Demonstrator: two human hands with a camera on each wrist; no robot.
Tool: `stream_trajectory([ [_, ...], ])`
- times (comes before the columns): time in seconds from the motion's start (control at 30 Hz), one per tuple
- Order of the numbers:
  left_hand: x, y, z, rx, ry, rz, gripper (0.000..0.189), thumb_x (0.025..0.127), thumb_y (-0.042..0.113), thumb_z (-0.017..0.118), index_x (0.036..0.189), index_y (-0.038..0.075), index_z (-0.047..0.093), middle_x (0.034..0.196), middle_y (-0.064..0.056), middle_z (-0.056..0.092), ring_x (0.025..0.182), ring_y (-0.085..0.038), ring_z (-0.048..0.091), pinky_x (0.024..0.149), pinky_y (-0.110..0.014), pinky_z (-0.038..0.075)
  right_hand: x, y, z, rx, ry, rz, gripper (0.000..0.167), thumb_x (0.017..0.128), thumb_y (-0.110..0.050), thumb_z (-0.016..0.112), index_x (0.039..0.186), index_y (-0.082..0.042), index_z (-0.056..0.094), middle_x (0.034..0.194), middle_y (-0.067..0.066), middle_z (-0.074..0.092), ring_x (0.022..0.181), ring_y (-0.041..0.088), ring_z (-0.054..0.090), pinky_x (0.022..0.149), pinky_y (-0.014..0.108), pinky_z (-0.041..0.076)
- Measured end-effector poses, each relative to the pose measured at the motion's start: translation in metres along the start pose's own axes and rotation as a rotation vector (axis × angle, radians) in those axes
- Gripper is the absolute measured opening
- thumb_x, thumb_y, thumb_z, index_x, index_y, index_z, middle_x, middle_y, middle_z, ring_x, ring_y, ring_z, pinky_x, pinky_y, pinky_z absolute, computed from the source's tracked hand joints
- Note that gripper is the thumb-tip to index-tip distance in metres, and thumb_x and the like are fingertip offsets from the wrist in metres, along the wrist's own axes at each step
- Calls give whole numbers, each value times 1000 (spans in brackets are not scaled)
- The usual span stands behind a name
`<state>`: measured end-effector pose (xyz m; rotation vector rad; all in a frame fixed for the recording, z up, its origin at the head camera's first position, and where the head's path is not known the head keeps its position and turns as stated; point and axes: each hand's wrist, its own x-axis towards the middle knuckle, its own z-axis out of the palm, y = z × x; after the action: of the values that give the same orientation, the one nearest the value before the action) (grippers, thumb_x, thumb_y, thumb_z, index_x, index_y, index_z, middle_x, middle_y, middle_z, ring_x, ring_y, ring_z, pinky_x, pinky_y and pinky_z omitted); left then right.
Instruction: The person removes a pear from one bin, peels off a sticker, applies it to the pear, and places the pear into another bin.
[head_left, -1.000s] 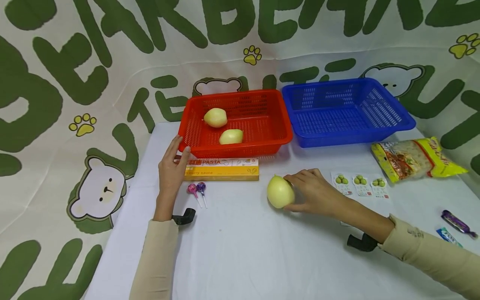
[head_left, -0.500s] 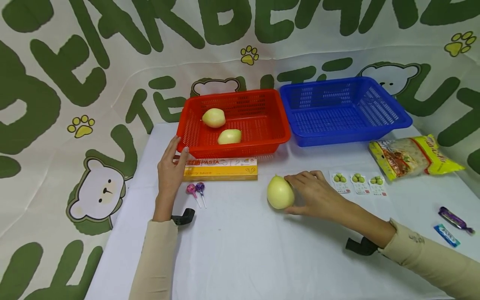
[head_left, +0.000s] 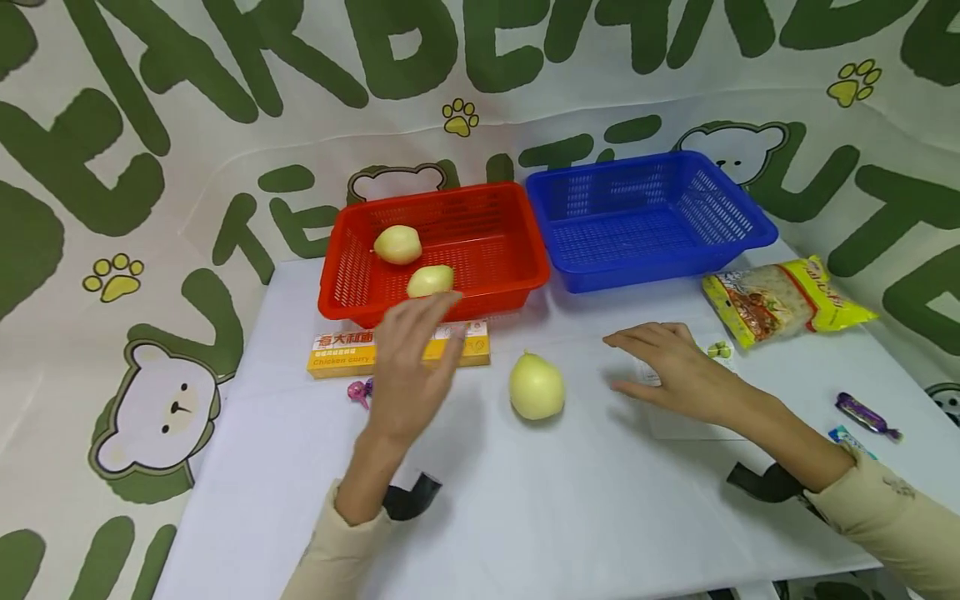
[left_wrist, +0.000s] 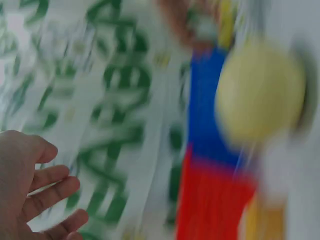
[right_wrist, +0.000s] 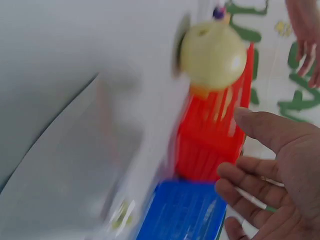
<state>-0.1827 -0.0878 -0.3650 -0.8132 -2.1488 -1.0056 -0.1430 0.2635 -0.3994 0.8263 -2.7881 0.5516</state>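
Observation:
A pale yellow-green pear (head_left: 536, 387) stands upright by itself on the white cloth, between my two hands. My left hand (head_left: 411, 367) is raised over the table to its left, holding nothing, and overlaps the pasta box (head_left: 341, 356) in the head view. To the pear's right, my right hand (head_left: 675, 368) hovers with fingers extended and thumb apart, a gap between it and the fruit. Both wrist views show the hands off the pear (left_wrist: 261, 95). Two similar pears (head_left: 397, 245) lie in the red basket (head_left: 517, 293).
A blue basket (head_left: 637, 271) stands right of the red one. Nearby lie a yellow food packet (head_left: 780, 302), a purple-wrapped candy bar (head_left: 867, 415) and a small blue packet (head_left: 851, 439). A lollipop (head_left: 357, 391) lies below the pasta box, and a sheet with fruit pictures (head_left: 720, 350) is partly behind my right hand.
My right hand has let go of the pear and drawn back to the right. My left hand has left the red basket's corner and moved right, toward the pear. The head view has shifted.

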Motion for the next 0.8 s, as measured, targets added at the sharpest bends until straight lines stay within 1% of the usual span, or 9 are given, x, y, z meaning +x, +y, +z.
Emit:
stream_trajectory([
  [0.1,-6,33,38,-38,-113,129,32,94,18,68,125,9,69,126,-3,67,115,-26,55,100,-42,41,-11,13,-6,-14,38,11,49,84,-21,82,127,-6,65,123,10,65,117,33,56,90,48,34],
  [0.2,-12,56,78,-29,-242,214,29,97,23,65,123,13,70,124,1,68,113,-22,57,97,-35,44,-20,27,-10,-31,61,26,46,83,-18,83,125,-6,67,121,10,66,115,34,57,88,47,34],
  [0.3,-18,72,114,4,-378,245,32,100,31,61,127,18,69,127,5,66,113,-19,56,94,-31,45,-29,38,-10,-49,74,21,43,83,-18,83,122,-6,69,119,10,67,113,33,57,85,46,33],
  [0.43,-26,80,153,105,-566,257,41,102,44,54,137,24,62,134,8,62,117,-17,54,97,-33,44,-37,55,-1,-68,85,-28,43,79,-15,85,119,-4,71,115,10,68,110,33,58,81,43,33],
  [0.5,-31,81,169,170,-641,265,45,101,50,51,140,27,60,136,10,60,117,-16,53,96,-33,44,-40,64,4,-84,87,-64,46,77,-15,86,118,-3,71,114,10,68,108,32,58,80,43,32],
  [0.57,-37,81,181,237,-695,273,47,101,54,49,140,29,60,136,11,59,117,-15,52,95,-32,44,-42,72,9,-97,88,-105,47,74,-16,87,116,-3,72,113,10,68,107,32,59,80,42,32],
  [0.67,-43,80,193,296,-742,272,44,101,54,48,135,30,63,134,12,59,115,-14,52,94,-31,43,-44,81,15,-114,101,-162,45,72,-17,88,113,-4,74,109,9,69,104,31,60,81,43,33],
  [0.8,-44,81,200,320,-767,279,37,103,50,47,128,31,68,133,13,60,119,-13,50,95,-31,43,-44,89,18,-155,131,-225,38,71,-15,88,105,-6,75,103,6,70,98,27,63,82,44,36],
])
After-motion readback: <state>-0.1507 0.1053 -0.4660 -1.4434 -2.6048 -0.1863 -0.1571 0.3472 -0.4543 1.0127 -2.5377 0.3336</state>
